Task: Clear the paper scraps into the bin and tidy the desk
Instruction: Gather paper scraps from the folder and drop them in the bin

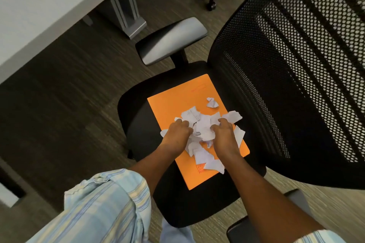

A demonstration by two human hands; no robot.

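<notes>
Paper scraps [199, 124] heaped mid orange folder [169, 104], laid on chair seat [138, 124]; heap gripped from both sides by left hand [177, 134] and right hand [224, 134], fingers curled into paper; crumpled scrap [212, 102] left apart near folder's far edge; gathering judged under way, binning still outstanding; bin not seen.

Fingertips of the left hand [177, 134] and right hand [224, 136] lie hidden among the paper scraps [203, 125], and the orange folder [169, 104] carries red print too small to read.
</notes>
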